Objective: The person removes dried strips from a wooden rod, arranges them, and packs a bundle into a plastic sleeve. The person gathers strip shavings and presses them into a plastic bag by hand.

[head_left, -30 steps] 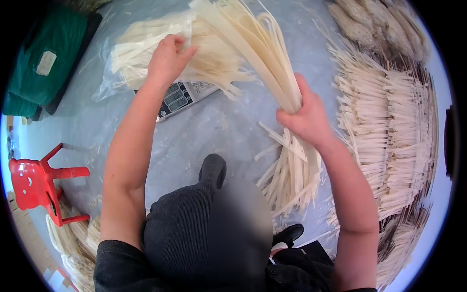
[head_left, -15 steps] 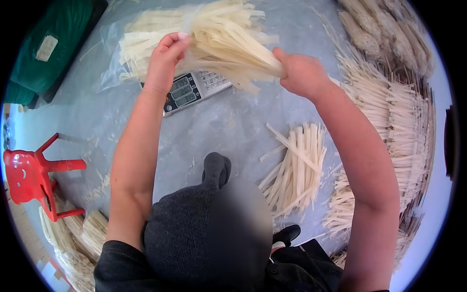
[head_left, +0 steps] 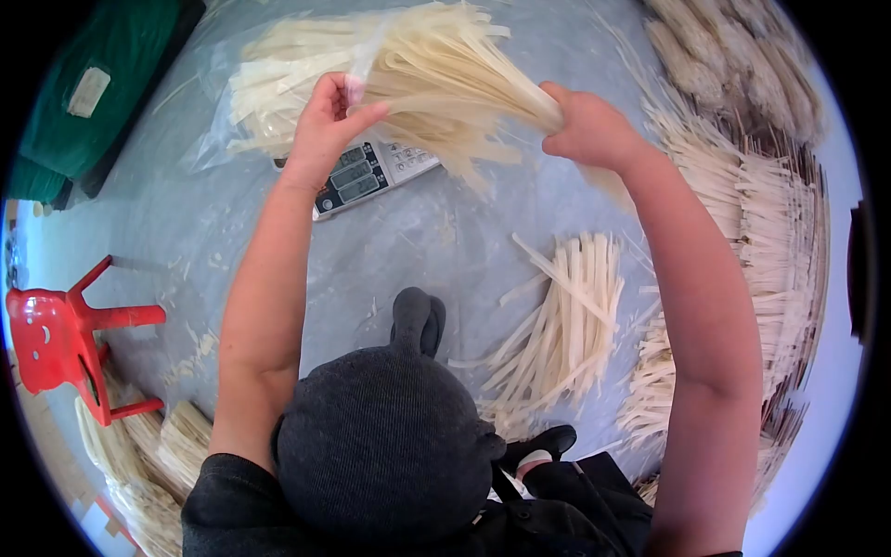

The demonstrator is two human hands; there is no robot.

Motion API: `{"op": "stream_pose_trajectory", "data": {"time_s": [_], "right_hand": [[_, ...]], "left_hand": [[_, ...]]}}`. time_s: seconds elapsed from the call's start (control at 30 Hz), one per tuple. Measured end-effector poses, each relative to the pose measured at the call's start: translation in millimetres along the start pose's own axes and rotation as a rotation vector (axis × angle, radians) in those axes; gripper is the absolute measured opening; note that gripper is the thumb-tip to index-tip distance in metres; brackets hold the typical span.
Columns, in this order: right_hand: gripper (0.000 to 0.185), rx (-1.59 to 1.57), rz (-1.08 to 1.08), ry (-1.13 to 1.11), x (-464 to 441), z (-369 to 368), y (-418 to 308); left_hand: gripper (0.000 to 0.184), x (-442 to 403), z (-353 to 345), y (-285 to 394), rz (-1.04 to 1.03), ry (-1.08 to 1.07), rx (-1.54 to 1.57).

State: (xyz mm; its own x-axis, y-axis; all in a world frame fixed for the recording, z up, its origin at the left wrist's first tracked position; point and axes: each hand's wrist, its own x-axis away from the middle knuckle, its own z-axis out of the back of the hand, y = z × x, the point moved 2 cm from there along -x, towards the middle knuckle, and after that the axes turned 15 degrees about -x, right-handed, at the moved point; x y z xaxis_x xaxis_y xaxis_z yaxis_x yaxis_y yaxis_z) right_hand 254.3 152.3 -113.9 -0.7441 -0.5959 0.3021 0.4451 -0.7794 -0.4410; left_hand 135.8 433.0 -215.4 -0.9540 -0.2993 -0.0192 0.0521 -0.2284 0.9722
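Your right hand [head_left: 594,132] grasps one end of long, flat cream strips [head_left: 483,72]; left of that grip, your left hand [head_left: 329,125] touches a clear plastic bag [head_left: 218,135], its hold unclear.

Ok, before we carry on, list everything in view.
Held strip bundle: one, cream, right hand
Plastic bag: one, clear, top, around pale strips
Scale: one, silver-black, partly behind bag
Loose pile: one, cream, floor right of centre
Strip rows: several, cream, right
Tufted bundles: several, brownish, top right
Green covering: one, top left
Plastic seat: one, red, left
Long bundles: several, pale, lower left
Cap: one, dark grey, bottom centre
Left hand: one, at bag's edge
Right hand: one, gripping bundle
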Motion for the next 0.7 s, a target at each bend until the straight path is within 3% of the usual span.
{"op": "stream_pose_trajectory", "data": {"time_s": [0.1, 0.23, 0.3, 0.43, 0.53, 0.63, 0.7], "right_hand": [[0.051, -0.028, -0.062, -0.027, 4, 7, 6], [0.055, 0.126, -0.044, -0.060, 14, 7, 2], [0.062, 0.393, 0.131, 0.135, 24, -1, -13], [0.063, 0.451, 0.142, 0.115, 32, -18, -28], [0.074, 0.399, 0.128, 0.081, 20, -30, -13], [0.048, 0.132, 0.010, 0.048, 12, -36, -8], [0.038, 0.437, 0.149, -0.002, 11, -31, -20]], "left_hand": [[0.031, 7, 4, 7, -0.011, -0.076, 0.141], [0.029, 1, 4, -10, 0.091, -0.009, 0.065], [0.026, 0, -2, -14, 0.022, 0.037, 0.102], [0.025, 2, -10, -8, 0.016, 0.131, 0.062], [0.024, 6, -13, 3, -0.006, 0.168, 0.197], [0.020, 7, -17, 13, -0.051, 0.141, 0.223], [0.017, 6, -22, 15, -0.069, 0.233, -0.129]]}}
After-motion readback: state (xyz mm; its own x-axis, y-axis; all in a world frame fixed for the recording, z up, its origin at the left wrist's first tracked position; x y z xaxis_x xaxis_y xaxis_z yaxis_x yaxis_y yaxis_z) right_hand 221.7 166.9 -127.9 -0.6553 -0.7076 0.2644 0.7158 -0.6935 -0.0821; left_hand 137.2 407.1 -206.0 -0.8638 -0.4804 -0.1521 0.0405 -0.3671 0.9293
